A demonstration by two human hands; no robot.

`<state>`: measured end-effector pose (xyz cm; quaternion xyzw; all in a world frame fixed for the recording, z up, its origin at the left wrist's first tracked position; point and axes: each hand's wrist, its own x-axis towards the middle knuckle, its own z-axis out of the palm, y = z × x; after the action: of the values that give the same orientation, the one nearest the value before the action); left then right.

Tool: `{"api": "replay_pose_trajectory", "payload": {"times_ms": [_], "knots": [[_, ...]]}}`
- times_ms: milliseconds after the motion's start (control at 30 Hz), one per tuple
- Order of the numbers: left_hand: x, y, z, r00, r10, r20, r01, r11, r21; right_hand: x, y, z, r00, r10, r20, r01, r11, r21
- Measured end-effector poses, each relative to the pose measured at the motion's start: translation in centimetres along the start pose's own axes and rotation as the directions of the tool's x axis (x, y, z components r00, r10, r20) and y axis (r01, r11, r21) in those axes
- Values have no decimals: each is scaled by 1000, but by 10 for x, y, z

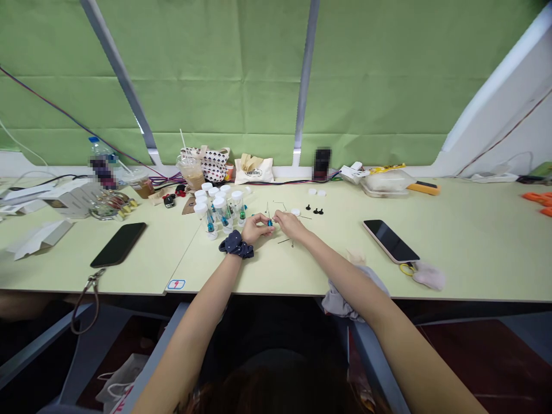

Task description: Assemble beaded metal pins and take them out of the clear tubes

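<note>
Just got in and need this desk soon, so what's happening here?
A person seated at the pale green table pinches a small blue piece in the left hand; the right hand meets it, grip too small to tell. Beside the left hand stand capped vials, thin wires lie by the right. A black phone lies further left.

A dark phone [118,244] and another phone [390,240] lie on the table [474,241].

Even, soft light fills the scene; the green blind [241,86] is evenly lit, the pale table [474,241] bright, shadows faint, the space beneath dim. Straight lines bow toward the edges (wide-angle lens). Tiny parts [269,222] between left hand [254,228] and right hand [290,223] are too small to resolve.
</note>
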<state>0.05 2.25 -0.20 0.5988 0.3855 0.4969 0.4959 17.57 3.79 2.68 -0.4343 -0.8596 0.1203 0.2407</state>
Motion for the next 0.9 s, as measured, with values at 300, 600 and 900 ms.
{"api": "replay_pose_trajectory", "payload": {"times_ms": [300, 600, 900], "knots": [[0, -1, 0, 1000, 8, -1, -8, 1000, 2, -2, 3, 3, 994, -92, -60, 95, 994, 50], [-1, 0, 0, 1000, 10, 9, -10, 1000, -11, -1, 2, 6, 996, -16, -89, 8, 995, -95], [0, 1, 0, 1000, -5, -5, 5, 1000, -16, 3, 6, 6, 984, -103, -144, 126, 979, 160]]}}
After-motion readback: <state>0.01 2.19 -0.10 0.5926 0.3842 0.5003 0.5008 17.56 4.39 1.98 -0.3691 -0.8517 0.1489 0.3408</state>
